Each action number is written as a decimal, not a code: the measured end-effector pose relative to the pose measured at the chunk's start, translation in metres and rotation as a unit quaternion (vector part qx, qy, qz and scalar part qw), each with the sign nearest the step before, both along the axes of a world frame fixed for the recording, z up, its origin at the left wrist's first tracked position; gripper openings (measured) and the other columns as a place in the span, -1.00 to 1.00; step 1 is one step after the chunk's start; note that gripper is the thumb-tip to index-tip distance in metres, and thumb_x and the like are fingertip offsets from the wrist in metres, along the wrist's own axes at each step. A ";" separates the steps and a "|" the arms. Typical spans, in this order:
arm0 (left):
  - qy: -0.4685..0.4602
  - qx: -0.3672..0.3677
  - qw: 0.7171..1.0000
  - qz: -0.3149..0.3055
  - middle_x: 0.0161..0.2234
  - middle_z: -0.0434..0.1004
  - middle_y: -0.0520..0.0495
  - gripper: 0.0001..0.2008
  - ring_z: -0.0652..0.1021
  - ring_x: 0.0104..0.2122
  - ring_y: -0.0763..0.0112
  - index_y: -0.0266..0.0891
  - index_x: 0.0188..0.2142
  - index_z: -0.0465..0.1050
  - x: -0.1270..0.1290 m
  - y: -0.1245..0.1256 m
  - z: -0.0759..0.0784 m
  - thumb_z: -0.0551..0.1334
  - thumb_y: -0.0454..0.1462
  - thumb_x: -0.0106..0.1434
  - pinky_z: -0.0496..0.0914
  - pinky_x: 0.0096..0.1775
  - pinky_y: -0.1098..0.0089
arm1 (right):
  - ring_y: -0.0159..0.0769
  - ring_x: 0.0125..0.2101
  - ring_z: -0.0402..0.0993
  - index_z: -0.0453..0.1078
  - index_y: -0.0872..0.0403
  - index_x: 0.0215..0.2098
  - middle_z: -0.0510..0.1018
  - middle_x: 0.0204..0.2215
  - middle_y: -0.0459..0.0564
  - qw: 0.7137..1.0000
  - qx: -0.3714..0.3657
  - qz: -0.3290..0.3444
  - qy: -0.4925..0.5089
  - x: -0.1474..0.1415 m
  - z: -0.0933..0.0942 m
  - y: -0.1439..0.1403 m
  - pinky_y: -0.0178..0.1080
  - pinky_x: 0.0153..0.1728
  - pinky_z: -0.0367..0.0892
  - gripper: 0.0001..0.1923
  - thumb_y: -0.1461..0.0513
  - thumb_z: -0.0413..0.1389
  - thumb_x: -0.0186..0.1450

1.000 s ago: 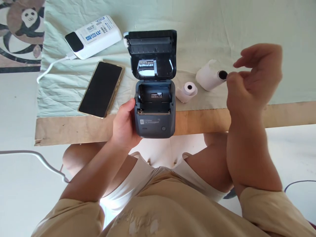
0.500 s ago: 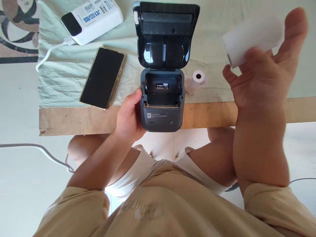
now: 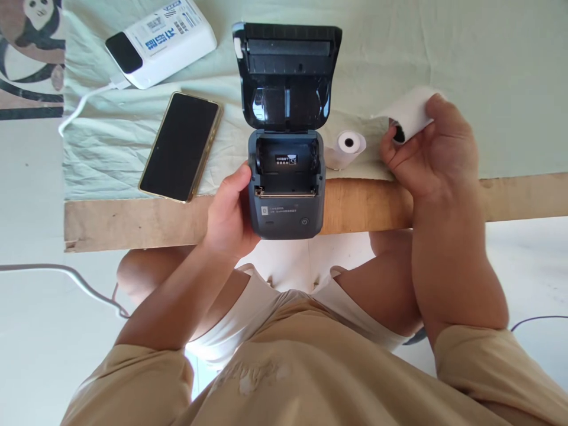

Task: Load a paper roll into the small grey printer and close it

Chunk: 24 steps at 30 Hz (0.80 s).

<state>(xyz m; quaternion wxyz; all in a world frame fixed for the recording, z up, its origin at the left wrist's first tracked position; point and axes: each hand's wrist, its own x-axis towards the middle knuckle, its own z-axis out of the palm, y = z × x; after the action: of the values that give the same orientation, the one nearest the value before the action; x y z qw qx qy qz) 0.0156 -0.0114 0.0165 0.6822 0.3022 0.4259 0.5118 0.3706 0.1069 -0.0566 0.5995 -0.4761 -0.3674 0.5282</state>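
**Printer braced open, paper roll in your right hand**

Your left hand wraps the left side of the small dark label printer, thumb up along its edge and fingers hidden behind the body, so you cannot see how tightly they close. That hold seems to steady the printer where it sits at the near edge of the worktop, partly overhanging your lap. Its lid stands swung back, leaving the paper bay open to view and empty.

Your right hand holds a white paper roll well to the right of the printer. Your fingers curl around the near end of the roll, the thumb closing over its dark core, so the roll lies angled away from you above the pale green cloth.

A second, smaller paper roll lies on the cloth between the printer and your right hand, touching neither, with its core facing you.

To the left of the printer a phone lies face up with a dark screen. Beyond it rests a white power bank with a white cable plugged into it and trailing off the cloth.
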 end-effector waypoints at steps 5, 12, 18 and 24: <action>-0.007 -0.001 1.000 -0.018 -0.20 0.73 -0.16 -0.54 0.71 0.21 -0.22 -0.14 -0.16 0.55 -0.001 0.001 0.000 0.26 0.19 0.40 0.72 0.07 -0.10 | -0.23 0.05 0.77 0.69 -0.14 -0.03 0.79 -0.03 -0.17 1.000 0.014 0.024 -0.008 0.007 -0.006 0.009 -0.19 -0.21 0.69 -0.75 -0.05 0.32 0.45; 0.001 -0.005 1.000 -0.015 -0.18 0.73 -0.16 -0.52 0.70 0.20 -0.18 -0.14 -0.09 0.56 -0.001 0.000 0.002 0.24 0.20 0.42 0.71 0.06 -0.09 | -0.23 0.02 0.77 0.62 -0.08 -0.09 0.77 -0.01 -0.03 0.998 -0.050 0.016 0.023 -0.019 0.016 -0.003 -0.19 -0.18 0.73 -0.81 0.04 0.29 0.40; 0.003 -0.013 1.000 0.002 -0.18 0.74 -0.16 -0.56 0.69 0.25 -0.16 -0.15 -0.07 0.57 0.001 -0.002 0.006 0.23 0.15 0.46 0.70 0.14 -0.08 | -0.38 -0.28 0.66 0.58 -0.11 -0.11 0.61 -0.30 -0.14 0.988 -0.093 -0.082 0.097 -0.070 0.069 -0.031 -0.38 -0.39 0.60 -0.70 0.30 0.26 0.19; 0.004 -0.009 1.000 0.015 -0.15 0.75 -0.12 -0.62 0.69 0.26 -0.10 -0.15 -0.09 0.61 0.003 -0.003 0.006 0.20 0.07 0.51 0.70 0.16 -0.02 | -0.33 -0.16 0.68 0.43 -0.01 -0.12 0.61 -0.19 -0.03 0.972 -0.128 -0.106 0.165 -0.098 0.100 -0.051 -0.34 -0.35 0.66 -0.85 0.28 0.16 0.34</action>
<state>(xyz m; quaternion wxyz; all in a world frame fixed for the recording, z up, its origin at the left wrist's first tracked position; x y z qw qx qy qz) 0.0188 -0.0144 0.0227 0.6755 0.2919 0.4373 0.5170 0.2728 0.0560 0.0429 0.6383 -0.4915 -0.1407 0.5755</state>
